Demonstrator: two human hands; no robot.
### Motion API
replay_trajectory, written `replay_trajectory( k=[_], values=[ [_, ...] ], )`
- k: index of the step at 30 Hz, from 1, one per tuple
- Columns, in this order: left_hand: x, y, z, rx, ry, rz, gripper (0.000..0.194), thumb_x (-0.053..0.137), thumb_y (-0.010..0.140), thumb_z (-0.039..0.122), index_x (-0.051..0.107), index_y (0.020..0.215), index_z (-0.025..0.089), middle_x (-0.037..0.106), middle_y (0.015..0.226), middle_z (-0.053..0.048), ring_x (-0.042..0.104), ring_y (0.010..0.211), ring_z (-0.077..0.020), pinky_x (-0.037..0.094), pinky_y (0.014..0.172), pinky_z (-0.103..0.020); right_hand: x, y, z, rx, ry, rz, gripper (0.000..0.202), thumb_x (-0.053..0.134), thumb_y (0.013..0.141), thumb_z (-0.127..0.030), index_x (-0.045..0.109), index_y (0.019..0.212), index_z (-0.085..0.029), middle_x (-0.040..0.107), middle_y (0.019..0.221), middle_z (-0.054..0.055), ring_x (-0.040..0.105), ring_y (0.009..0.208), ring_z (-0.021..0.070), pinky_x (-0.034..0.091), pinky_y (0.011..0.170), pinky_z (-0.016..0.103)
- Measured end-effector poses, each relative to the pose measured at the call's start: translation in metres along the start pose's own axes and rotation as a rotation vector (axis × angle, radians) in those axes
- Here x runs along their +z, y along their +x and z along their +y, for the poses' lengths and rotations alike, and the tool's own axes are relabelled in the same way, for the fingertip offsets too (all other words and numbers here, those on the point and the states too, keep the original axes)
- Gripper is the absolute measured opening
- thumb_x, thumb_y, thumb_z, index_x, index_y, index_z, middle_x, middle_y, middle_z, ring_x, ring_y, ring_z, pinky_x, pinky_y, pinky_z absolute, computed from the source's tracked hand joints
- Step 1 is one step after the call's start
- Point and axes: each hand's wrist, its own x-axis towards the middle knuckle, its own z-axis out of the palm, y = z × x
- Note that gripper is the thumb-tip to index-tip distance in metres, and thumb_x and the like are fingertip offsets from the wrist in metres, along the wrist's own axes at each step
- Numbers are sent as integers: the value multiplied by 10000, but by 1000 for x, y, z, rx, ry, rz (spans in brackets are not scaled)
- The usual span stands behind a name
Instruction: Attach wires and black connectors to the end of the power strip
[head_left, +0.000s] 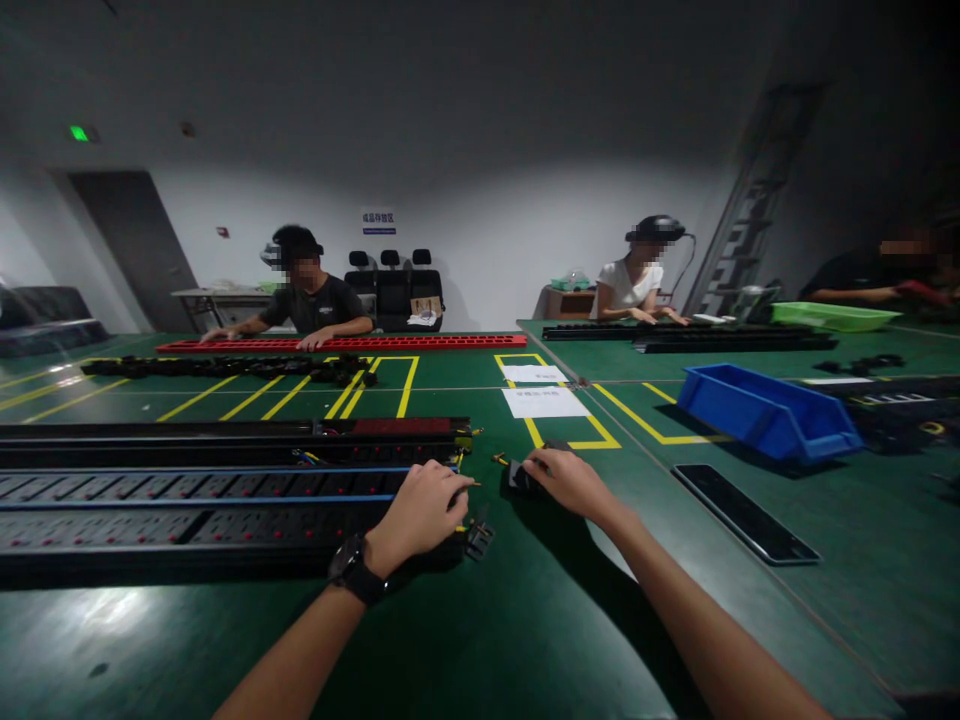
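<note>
Long black strips with socket modules [247,525] lie side by side on the green table at the left, some edged in blue. My left hand [427,505], with a black watch on the wrist, rests at their right ends, fingers bent around something too small to make out. A small dark part [480,538] sits just right of that hand, by the strip end. My right hand [559,475] is closed on a small black part [519,478] on the table, with short yellow wires beside it.
A blue bin [765,410] and a phone [746,513] lie to the right. White papers [546,402] are ahead. Across the table, one person handles a red rail [360,343], another sits near black strips [735,337]. A third person is at the far right by a green tray [832,317].
</note>
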Motion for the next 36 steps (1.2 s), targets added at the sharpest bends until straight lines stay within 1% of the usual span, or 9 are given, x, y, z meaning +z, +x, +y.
replay_trajectory(
  k=[6, 8, 12, 16, 20, 23, 27, 33, 36],
  values=[
    [-11, 16, 6, 3, 79, -82, 242, 528, 931, 304, 736, 1035, 237, 751, 985, -66, 664, 975, -248, 480, 862, -359, 6, -4, -1, -58, -11, -18, 272, 475, 1007, -392, 684, 1058, -226, 715, 1055, 85, 673, 963, 233, 409, 733, 279],
    [-11, 25, 5, -3, 103, -85, 238, 517, 937, 309, 736, 981, 227, 758, 952, -72, 685, 936, -251, 491, 843, -358, 7, -5, 1, -49, -32, -24, 268, 503, 989, -400, 678, 1089, -223, 698, 1096, 95, 666, 997, 242, 414, 737, 279],
    [-5, 37, -3, -35, 98, -80, 240, 517, 935, 296, 750, 980, 256, 770, 955, -55, 705, 897, -229, 499, 810, -324, 7, -4, 8, -44, -36, -49, 310, 536, 964, -410, 679, 1154, -210, 672, 1159, 117, 656, 1028, 249, 439, 786, 290],
    [-6, 35, -12, -61, 30, -77, 217, 561, 919, 367, 748, 922, 257, 767, 901, -28, 700, 859, -209, 480, 724, -277, 6, -2, 15, -50, -20, -70, 347, 571, 940, -437, 711, 1147, -197, 684, 1123, 132, 656, 1008, 257, 452, 812, 310],
    [-10, 29, -16, -138, -69, -39, 222, 607, 888, 432, 716, 921, 241, 750, 878, -6, 681, 809, -178, 452, 670, -253, 5, 1, 16, -13, -50, -86, 398, 577, 923, -507, 742, 1084, -182, 697, 1041, 148, 661, 927, 260, 455, 763, 315],
    [-9, 28, -16, -202, -87, 2, 256, 621, 868, 464, 706, 875, 222, 741, 884, -15, 671, 820, -177, 442, 665, -250, 6, 2, 16, -14, -45, -79, 405, 593, 907, -515, 741, 1086, -183, 690, 1030, 143, 658, 918, 256, 453, 759, 310],
    [-5, 29, -15, -268, -78, -47, 300, 610, 861, 504, 719, 827, 227, 749, 882, -21, 674, 815, -186, 438, 656, -250, 14, 4, 22, 25, -42, -49, 378, 651, 861, -499, 718, 1055, -181, 686, 1044, 133, 653, 899, 251, 435, 726, 305],
    [-3, 30, -10, -302, -42, -59, 298, 584, 879, 496, 746, 840, 250, 767, 904, -16, 691, 844, -205, 459, 687, -266, 23, 8, 30, 61, 51, -21, 365, 708, 791, -516, 677, 935, -183, 705, 944, 99, 638, 820, 231, 404, 662, 299],
    [-3, 30, -7, -315, -33, -61, 304, 571, 890, 483, 755, 842, 246, 770, 904, -27, 698, 861, -211, 472, 715, -275, 23, 10, 31, 64, 134, 6, 335, 723, 774, -458, 647, 938, -176, 700, 912, 84, 627, 791, 219, 401, 645, 297]
  ],
)
